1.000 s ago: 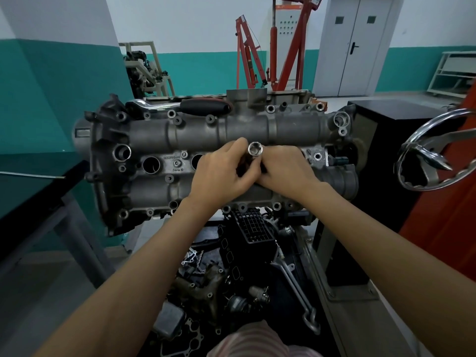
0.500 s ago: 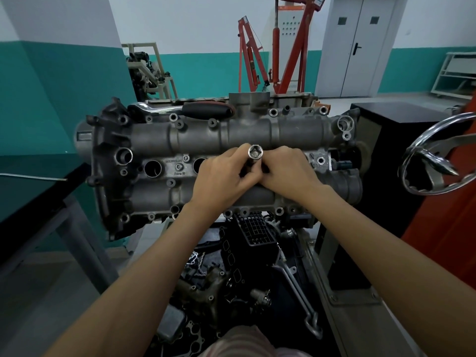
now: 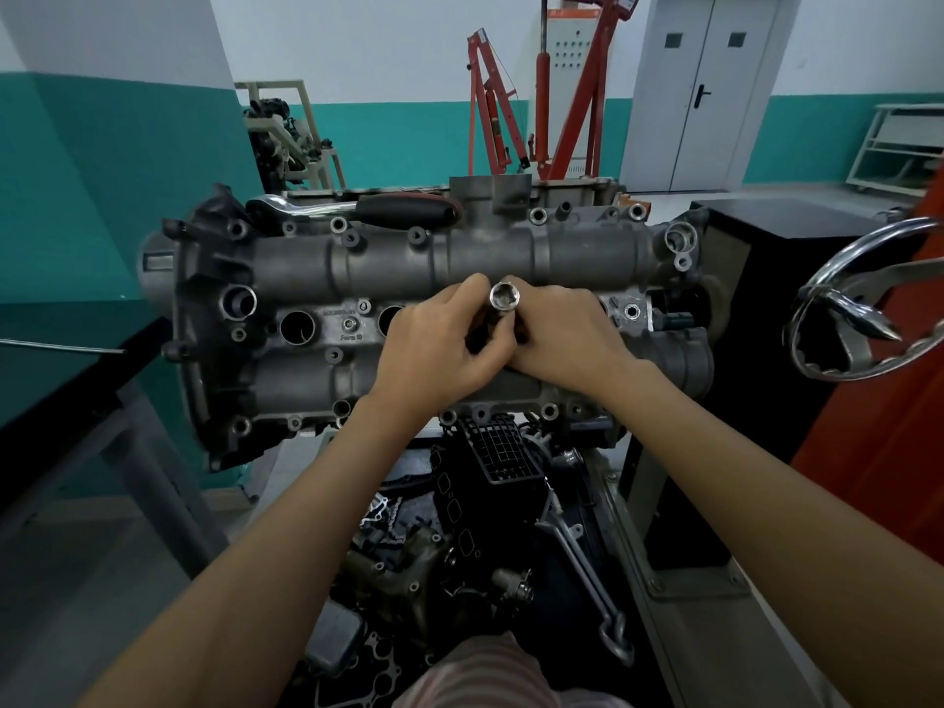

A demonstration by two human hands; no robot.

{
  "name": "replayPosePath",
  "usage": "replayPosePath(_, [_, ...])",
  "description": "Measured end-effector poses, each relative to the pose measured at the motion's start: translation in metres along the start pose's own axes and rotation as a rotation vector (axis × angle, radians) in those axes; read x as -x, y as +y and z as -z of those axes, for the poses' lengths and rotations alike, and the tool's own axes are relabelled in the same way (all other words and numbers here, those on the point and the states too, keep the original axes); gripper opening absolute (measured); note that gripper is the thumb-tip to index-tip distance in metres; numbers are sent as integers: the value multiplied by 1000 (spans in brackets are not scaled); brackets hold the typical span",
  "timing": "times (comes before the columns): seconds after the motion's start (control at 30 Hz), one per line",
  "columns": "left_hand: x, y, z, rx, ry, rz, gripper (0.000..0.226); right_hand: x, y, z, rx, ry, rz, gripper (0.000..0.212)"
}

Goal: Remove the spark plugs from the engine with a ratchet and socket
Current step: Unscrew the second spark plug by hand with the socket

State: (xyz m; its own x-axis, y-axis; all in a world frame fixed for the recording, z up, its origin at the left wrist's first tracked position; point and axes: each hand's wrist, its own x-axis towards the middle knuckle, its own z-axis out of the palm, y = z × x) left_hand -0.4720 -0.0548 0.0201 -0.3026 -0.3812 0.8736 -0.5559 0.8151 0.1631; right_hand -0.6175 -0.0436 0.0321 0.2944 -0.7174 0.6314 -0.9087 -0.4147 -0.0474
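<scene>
Spark plugs: none visible, they'd be down in the wells along the middle of the engine [image 3: 388,270]. Two wells at the left show as open dark holes; can't tell if plugs sit in them.

Socket [image 3: 504,297] is at the middle of the head, open end up toward the camera, held between both hands over what looks like a third well, which is hidden under them. Left hand [image 3: 439,350] has its fingers curled round the socket body, thumb up beside the rim. Right hand [image 3: 564,334] is curled in from the other side, fingertips pinching the socket lower down; exact contact is hidden.

Ratchet [image 3: 357,209] lies on the top edge of the engine, well apart from the hands — untouched.

Judgement: step in hand is seating or spinning the socket by hand. To do it well:
- keep it in line with the well, no side load
- feel for it dropping onto the plug hex before fitting the ratchet
- lift straight out so the plug stays in the socket
</scene>
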Motion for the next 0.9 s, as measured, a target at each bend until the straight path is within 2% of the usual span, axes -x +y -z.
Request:
replayPosePath(0.1, [0,3,-1,-4,-6,4,21,0,0,1,-2,-9,-15,26])
replayPosePath(0.17, [0,3,-2,-3,4,15,19,-1,0,0,20,-21,-20,33])
replayPosePath(0.27, [0,-1,-2,20,-1,29,34,0,0,1,16,-15,-19,34])
replayPosePath(0.4, [-1,-2,-2,-11,-25,9,50,2,-2,3,-18,23,-9,24])
replayPosePath(0.53, [1,0,-2,-2,-16,15,38,1,-2,2,16,-11,9,17])
replayPosePath(0.7, [-1,3,-1,-37,14,33,18,0,0,0,12,4,-4,32])
replayPosePath(0.77, [0,1,-1,-22,18,18,25,0,1,-1,34,6,-5,35])
replayPosePath(0.9, [0,-2,-1,-15,-3,7,45,1,1,0,27,14,-5,28])
